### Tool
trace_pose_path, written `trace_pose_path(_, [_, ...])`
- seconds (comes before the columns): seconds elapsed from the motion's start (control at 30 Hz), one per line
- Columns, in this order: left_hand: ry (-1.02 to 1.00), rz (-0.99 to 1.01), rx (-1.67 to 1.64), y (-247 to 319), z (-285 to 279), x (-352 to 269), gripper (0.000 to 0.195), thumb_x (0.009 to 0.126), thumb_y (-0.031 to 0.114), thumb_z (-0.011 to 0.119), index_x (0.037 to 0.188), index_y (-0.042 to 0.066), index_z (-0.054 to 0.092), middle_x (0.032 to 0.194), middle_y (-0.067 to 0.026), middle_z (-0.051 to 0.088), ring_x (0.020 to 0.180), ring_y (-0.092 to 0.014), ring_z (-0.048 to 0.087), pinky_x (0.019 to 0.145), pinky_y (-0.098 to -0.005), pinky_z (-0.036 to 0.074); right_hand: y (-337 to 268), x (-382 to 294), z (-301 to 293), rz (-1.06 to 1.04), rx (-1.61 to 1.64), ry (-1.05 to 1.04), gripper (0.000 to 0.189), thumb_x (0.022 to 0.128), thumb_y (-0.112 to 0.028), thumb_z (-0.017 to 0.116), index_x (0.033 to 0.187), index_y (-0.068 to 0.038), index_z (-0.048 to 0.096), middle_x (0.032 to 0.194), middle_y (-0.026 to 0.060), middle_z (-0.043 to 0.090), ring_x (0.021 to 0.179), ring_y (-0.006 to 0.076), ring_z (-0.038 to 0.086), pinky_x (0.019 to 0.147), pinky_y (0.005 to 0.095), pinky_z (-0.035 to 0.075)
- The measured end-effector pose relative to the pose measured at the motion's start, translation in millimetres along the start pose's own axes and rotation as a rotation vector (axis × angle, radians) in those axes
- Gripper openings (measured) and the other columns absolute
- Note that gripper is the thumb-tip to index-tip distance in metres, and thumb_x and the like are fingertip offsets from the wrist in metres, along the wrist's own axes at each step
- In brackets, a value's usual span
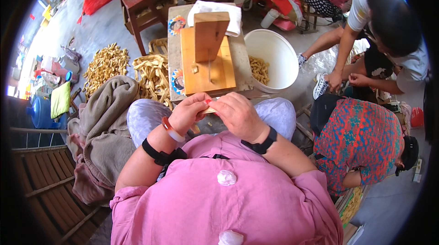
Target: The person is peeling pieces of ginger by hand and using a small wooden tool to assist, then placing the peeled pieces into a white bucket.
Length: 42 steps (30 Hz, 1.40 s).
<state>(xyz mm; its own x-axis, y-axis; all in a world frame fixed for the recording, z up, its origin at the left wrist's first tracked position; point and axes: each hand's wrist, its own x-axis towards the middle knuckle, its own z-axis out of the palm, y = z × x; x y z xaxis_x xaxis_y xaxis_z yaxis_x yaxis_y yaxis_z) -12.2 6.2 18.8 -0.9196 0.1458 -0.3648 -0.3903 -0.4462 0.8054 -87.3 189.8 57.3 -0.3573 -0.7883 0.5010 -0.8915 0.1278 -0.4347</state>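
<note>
My left hand (191, 109) and my right hand (238, 114) meet over my lap, just before the near edge of a small table (176, 98). Between the fingertips of both is a small pale strip (208, 110), mostly hidden by the fingers. On the table lies a wooden board (223, 80) with an upright wooden block (209, 36) fixed to it. A thin metal rod (210, 72) runs out in front of the block. One small tan piece (194, 69) rests on the board, left of the rod.
Right of the table stands a white bucket (289, 60) holding tan twisted pieces (259, 70). Long tan strips (151, 73) and a pile of knotted pieces (106, 66) lie at left. A white cloth (233, 15) is behind the block. Two people (356, 138) (394, 18) sit close at right.
</note>
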Motion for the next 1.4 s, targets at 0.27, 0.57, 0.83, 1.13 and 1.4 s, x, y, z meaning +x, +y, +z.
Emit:
trace_pose_path(0.27, [-0.124, 0.196, -0.52, 5, -18, -8, 0.017, 0.09, 0.019, 0.054, 0.097, 0.003, 0.056, 0.067, -0.001, 0.053, 0.054, -0.007, 0.043, 0.054, -0.0193, 0.034, 4, -1, -10, -0.004, -0.029, 0.045, 0.018, 0.08, -0.007, 0.059, 0.097, -0.007, 0.06, 0.073, 0.0078, 0.056, 0.068, 0.0279, 0.055, 0.061, 0.0385, 0.044])
trace_pose_path(0.57, [0.031, 0.766, 1.025, 11, 4, 0, 0.044, 0.081, -0.011, 0.047, 0.119, 0.007, 0.061, 0.108, -0.0151, 0.064, 0.097, -0.026, 0.063, 0.084, -0.0327, 0.049, -12, -10, -1, 0.354, 0.618, -0.094, 0.017, 0.082, 0.001, 0.056, 0.098, -0.003, 0.055, 0.088, 0.0125, 0.063, 0.08, 0.0274, 0.063, 0.071, 0.0327, 0.05])
trace_pose_path(0.83, [0.051, 0.783, 0.994, 3, 12, 8, 0.026, 0.089, 0.0, 0.051, 0.112, 0.006, 0.062, 0.101, -0.011, 0.067, 0.093, -0.026, 0.065, 0.08, -0.0328, 0.051, -9, -13, 3, 0.4, 0.633, -0.056, 0.013, 0.081, 0.002, 0.061, 0.093, -0.001, 0.058, 0.083, 0.011, 0.063, 0.072, 0.0227, 0.064, 0.065, 0.0289, 0.05])
trace_pose_path(1.13, [-0.371, 0.108, 0.072, -5, 8, 9, 0.026, 0.095, 0.01, 0.054, 0.116, 0.003, 0.041, 0.094, -0.005, 0.057, 0.078, -0.01, 0.056, 0.073, -0.0237, 0.047, 13, -18, 20, 0.461, 0.463, 0.175, 0.005, 0.085, -0.004, 0.06, 0.089, -0.004, 0.057, 0.078, 0.0078, 0.062, 0.069, 0.0215, 0.062, 0.062, 0.0322, 0.049])
trace_pose_path(1.4, [-0.238, 0.678, 1.228, 29, 29, -1, 0.036, 0.071, -0.003, 0.067, 0.103, 0.005, 0.051, 0.078, -0.0085, 0.063, 0.072, -0.031, 0.062, 0.066, -0.0372, 0.049, 27, -27, 15, 0.876, 1.359, 0.047, 0.011, 0.094, -0.017, 0.056, 0.096, -0.006, 0.055, 0.078, -0.0008, 0.058, 0.063, 0.0045, 0.053, 0.054, 0.0153, 0.04])
